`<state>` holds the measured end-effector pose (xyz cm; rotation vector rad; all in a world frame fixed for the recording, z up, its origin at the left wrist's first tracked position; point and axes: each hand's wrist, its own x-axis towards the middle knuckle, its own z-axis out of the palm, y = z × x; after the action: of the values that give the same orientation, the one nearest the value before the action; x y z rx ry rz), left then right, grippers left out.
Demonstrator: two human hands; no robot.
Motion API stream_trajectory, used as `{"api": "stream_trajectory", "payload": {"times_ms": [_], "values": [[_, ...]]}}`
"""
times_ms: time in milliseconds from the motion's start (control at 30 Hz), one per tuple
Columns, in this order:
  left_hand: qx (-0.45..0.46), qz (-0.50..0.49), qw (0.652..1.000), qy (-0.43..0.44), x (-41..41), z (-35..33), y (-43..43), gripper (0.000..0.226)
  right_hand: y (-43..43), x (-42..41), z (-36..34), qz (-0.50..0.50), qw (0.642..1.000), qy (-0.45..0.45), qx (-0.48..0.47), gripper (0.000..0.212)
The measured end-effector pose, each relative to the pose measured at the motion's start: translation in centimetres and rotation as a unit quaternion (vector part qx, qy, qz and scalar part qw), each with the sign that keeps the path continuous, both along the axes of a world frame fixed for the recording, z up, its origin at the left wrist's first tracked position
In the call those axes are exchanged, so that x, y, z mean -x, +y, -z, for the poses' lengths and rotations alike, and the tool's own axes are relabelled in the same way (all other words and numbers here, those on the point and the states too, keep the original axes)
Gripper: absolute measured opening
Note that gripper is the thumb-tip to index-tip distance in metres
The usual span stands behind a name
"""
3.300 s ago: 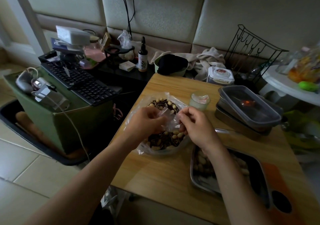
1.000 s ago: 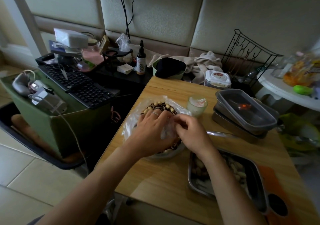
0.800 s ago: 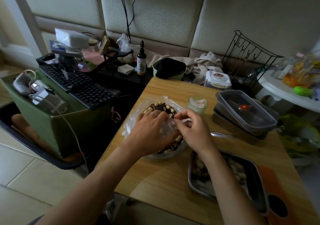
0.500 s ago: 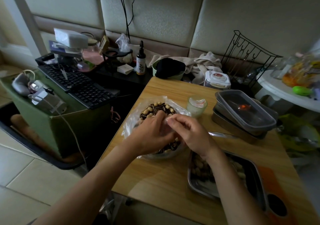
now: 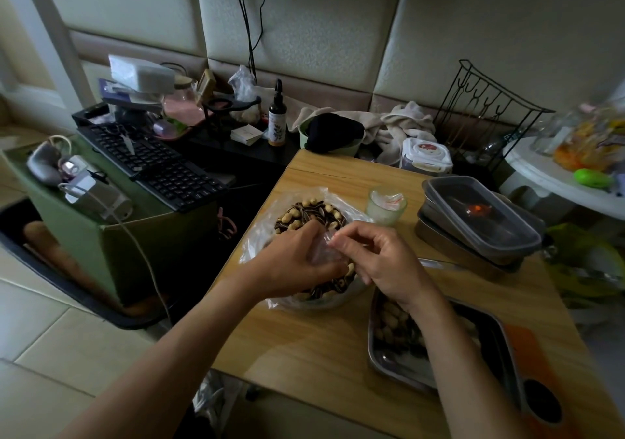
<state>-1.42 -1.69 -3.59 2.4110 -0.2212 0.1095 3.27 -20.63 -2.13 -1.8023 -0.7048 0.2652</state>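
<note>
Head view shows both of your grips closed on one item: the plastic bag [image 5: 258, 240]. It sits on the surface [image 5: 304, 344] close to the left edge, with a mix of peanuts and striped seeds [image 5: 309, 213] heaped inside it.

Your left grip [image 5: 294, 264] has its fingers curled onto a fold of clear film over the middle of the heap. Your right grip [image 5: 389, 266] pinches the same film between thumb and forefinger, just beside the left, the two nearly touching. The film lies directly between the grips, so neither has to reach. The exposed mix lies beyond your knuckles, on the far side.

Judgement: the coming move is a pull on the film, and it turns on the direction of that pull.

Room findings:
- The surface's left edge runs close beside the bag, with floor below.
- The glass cup [image 5: 385, 206] stands just beyond the right grip.
- The steel tray [image 5: 373, 354] lies under your right wrist, near the bag.
- Open room lies toward you, over bare surface.

Risk: a hard tug to the left could tip the heap over that edge
</note>
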Motion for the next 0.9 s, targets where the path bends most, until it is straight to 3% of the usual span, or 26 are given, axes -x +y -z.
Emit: {"api": "stream_trajectory", "payload": {"times_ms": [167,300,400,467,667,767,900], "values": [[0.02,-0.002,1.0,-0.006,-0.1,0.1,-0.2,0.044,0.1,0.0,-0.2,0.003,0.998,-0.042,0.052,0.01],[0.016,-0.023,0.999,-0.023,-0.1,0.2,0.0,0.039,-0.1,0.3,-0.3,0.021,0.998,-0.014,0.057,0.007],[-0.027,-0.039,0.998,-0.03,0.0,0.5,0.4,0.045,-0.7,0.1,-0.5,0.13,0.988,-0.001,0.08,0.009],[-0.037,-0.044,0.998,-0.03,0.2,0.7,0.5,0.047,-1.5,0.0,-0.3,0.209,0.973,0.064,0.078,0.01],[-0.043,-0.04,0.998,-0.03,0.9,1.1,-0.3,0.041,-3.9,0.3,-0.1,0.291,0.88,0.352,-0.128,0.016],[-0.045,-0.048,0.997,-0.028,0.9,1.3,-0.8,0.043,-4.8,0.9,0.1,0.304,0.819,0.427,-0.231,0.018],[-0.052,-0.058,0.997,-0.021,1.1,1.3,-1.4,0.042,-5.8,1.6,0.0,0.309,0.744,0.466,-0.367,0.037]]}}
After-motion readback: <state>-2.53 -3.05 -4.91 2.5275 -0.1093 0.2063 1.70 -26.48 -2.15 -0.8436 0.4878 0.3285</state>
